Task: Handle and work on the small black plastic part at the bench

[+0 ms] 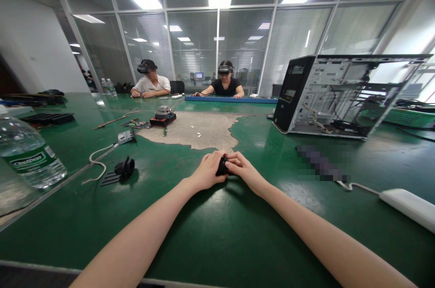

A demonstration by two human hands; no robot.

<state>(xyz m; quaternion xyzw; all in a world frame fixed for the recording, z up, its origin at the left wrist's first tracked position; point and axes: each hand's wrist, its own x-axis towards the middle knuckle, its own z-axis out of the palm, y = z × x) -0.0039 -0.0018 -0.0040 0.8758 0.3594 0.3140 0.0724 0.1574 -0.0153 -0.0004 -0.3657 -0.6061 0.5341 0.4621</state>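
Note:
A small black part [222,166] is held between my two hands, low over the green tabletop [204,242] near the middle of the view. My left hand [209,171] wraps round its left side, with the fingers over the top. From the right, my right hand [243,170] pinches the same part with thumb and fingers. Much of the part is hidden by the fingers, so its exact shape cannot be made out. Off to the left lies a black round piece with flat prongs [125,168], touched by neither hand.
An open computer case [295,93] stands at the right. A water bottle [32,156] is at the left. Beyond my hands are a heatsink with fan [163,115] and a metal connector with cable [126,135]. A white power strip [409,204] lies right. Two people sit across the table.

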